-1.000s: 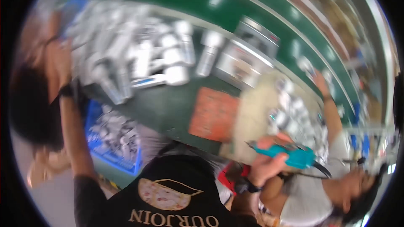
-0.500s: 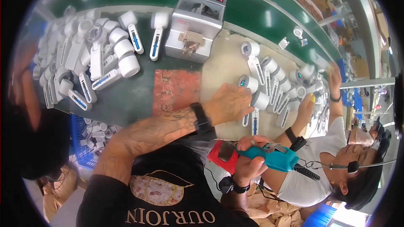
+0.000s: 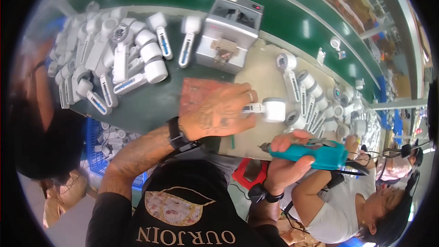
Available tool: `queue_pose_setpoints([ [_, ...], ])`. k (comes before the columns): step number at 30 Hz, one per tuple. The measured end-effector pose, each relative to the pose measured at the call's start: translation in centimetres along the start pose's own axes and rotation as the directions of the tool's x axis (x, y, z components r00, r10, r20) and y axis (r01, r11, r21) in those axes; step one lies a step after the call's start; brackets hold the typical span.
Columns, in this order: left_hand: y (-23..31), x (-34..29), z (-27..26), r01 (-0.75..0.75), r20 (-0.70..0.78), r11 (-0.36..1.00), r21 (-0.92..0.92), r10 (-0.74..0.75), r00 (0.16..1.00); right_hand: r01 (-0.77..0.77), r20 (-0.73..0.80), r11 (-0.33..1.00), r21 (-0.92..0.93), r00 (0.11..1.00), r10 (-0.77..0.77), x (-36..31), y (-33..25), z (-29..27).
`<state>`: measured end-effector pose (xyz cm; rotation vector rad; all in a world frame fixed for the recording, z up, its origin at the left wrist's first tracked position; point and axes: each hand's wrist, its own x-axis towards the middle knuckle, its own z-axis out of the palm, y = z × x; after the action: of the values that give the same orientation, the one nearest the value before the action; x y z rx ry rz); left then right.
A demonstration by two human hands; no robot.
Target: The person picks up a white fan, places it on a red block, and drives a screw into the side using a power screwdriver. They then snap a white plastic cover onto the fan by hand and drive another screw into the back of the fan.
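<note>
My left hand (image 3: 219, 112) is closed around the handle of a white handheld fan (image 3: 275, 110), whose round head points to the right. That hand is above the worktable, by the right edge of a worn red mat (image 3: 194, 92). In my right hand (image 3: 290, 167) lies a teal electric screwdriver (image 3: 320, 154), its bit pointing left, below the fan and apart from it. A cord leaves its rear end. Rows of similar white fans (image 3: 307, 82) lie to the right of my left hand.
A silver machine (image 3: 228, 34) stands behind the mat. To the left is a large heap of white fans (image 3: 98, 41). A blue crate (image 3: 93, 148) with white parts sits below the table edge. A co-worker (image 3: 340, 206) is close on the right; another person's arm (image 3: 41, 77) shows at far left.
My left hand has picked up a fan from the right-hand group and brought it left toward the red mat. The screwdriver stays in my right hand. The view has shifted slightly.
</note>
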<state>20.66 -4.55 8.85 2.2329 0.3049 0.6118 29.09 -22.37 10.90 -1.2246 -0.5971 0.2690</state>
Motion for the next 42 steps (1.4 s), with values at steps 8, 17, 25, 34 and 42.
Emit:
queue_pose_setpoints([
  [8,-5.6,-4.9,-2.7,-0.2,-0.137,0.967,0.158,0.222,0.965,0.045,0.207,0.982,0.183,0.975,-0.083,7.6,1.5,7.7],
  [17,-7.9,-3.6,-4.1,-0.141,0.012,0.973,0.184,0.141,0.99,0.159,0.272,0.987,0.002,0.95,-0.154,12.9,5.8,16.3],
  [25,-8.0,-4.8,-3.5,-0.175,-0.028,0.972,0.154,0.182,0.983,0.201,0.326,0.978,0.046,0.923,-0.205,12.8,9.1,16.7],
  [34,-8.3,-5.2,-2.9,-0.1,-0.047,0.983,0.155,0.109,0.993,0.086,0.344,0.995,0.049,0.934,-0.098,8.9,6.1,12.6],
  [42,-8.4,-5.1,-2.9,-0.078,-0.015,0.983,0.167,0.082,0.997,0.025,0.309,0.999,-0.021,0.951,-0.018,6.8,4.7,11.0],
])
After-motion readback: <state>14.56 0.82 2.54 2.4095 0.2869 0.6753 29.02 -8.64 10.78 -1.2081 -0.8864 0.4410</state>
